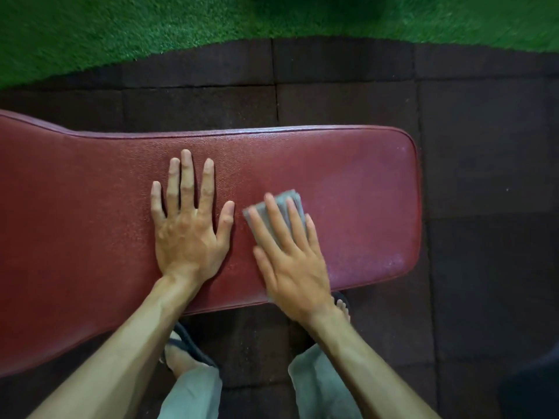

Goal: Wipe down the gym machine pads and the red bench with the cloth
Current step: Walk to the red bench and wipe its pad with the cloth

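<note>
From the head camera we look down on the red bench, which runs left to right across dark rubber floor tiles, with green turf on the far side. Our left hand lies flat on the pad, fingers spread wide, holding nothing. Just to its right, our right hand presses a folded grey cloth against the bench, fingers extended flat over it; this hand looks blurred. Near us, below the bench edge, sandalled feet and grey trousers show.
</note>
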Demonstrator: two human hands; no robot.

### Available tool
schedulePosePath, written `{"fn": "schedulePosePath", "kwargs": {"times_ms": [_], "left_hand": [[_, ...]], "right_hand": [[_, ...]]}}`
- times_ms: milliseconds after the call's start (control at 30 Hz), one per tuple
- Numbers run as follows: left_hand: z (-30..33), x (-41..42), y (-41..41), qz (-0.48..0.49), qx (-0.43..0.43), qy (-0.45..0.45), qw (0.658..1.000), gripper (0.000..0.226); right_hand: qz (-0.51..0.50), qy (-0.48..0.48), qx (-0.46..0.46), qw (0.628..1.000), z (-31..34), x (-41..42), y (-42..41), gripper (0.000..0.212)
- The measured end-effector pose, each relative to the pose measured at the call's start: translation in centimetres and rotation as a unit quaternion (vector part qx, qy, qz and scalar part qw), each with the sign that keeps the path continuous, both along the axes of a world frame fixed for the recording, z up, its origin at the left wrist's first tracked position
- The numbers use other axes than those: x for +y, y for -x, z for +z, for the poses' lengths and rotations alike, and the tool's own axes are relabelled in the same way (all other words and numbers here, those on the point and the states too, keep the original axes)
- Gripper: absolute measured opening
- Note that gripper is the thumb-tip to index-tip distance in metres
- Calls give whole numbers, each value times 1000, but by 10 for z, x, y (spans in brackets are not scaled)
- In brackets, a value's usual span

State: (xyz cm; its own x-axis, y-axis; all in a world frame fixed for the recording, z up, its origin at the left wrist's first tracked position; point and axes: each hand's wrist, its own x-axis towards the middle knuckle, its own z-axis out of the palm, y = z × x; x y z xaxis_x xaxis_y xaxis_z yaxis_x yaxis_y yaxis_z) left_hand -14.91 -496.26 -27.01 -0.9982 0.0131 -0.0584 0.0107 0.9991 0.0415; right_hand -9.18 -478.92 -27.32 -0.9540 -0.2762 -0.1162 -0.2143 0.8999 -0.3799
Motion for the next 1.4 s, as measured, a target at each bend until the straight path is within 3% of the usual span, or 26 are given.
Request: {"fn": "schedulePosePath", "kwargs": {"times_ms": [100,200,300,400,467,533,600,733,900,1100,1267,1400], "left_hand": [[-1,0,0,1,-1,3,1000,67],[-2,0,0,1,4,4,1000,68],[-3,0,0,3,2,4,1000,67],[-4,-1,-1,2,10,4,1000,67],[-4,-1,-1,0,15,-5,1000,66],[-4,-1,-2,-1,15,-5,1000,65],[-5,-2,-2,-2,13,-3,1000,64],[-4,-3,-1,-8,10,0,1000,63],[15,32,-9,21,22,-84,996,59],[4,113,-19,-39,-6,-84,996,60],[6,14,28,-8,-18,-38,999,60],[22,-43,-63,1,-47,16,999,63]], "right_hand": [[-10,-22,-7,1000,-10,62,-20,53],[-139,-1,-45,989,-11,94,19,56],[-246,10,-15,969,-11,64,88,59],[-181,-8,21,983,-7,2,109,59],[-78,8,28,997,-1,-24,76,57],[-37,33,9,999,3,-25,39,56],[-54,93,-8,994,3,-19,26,56],[-159,265,-13,951,12,-9,41,55],[-215,191,2,958,-4,31,43,55],[-193,70,-4,979,-18,44,36,56],[-208,35,0,978,-18,38,37,56],[-226,33,-9,973,-15,27,37,59]]}}
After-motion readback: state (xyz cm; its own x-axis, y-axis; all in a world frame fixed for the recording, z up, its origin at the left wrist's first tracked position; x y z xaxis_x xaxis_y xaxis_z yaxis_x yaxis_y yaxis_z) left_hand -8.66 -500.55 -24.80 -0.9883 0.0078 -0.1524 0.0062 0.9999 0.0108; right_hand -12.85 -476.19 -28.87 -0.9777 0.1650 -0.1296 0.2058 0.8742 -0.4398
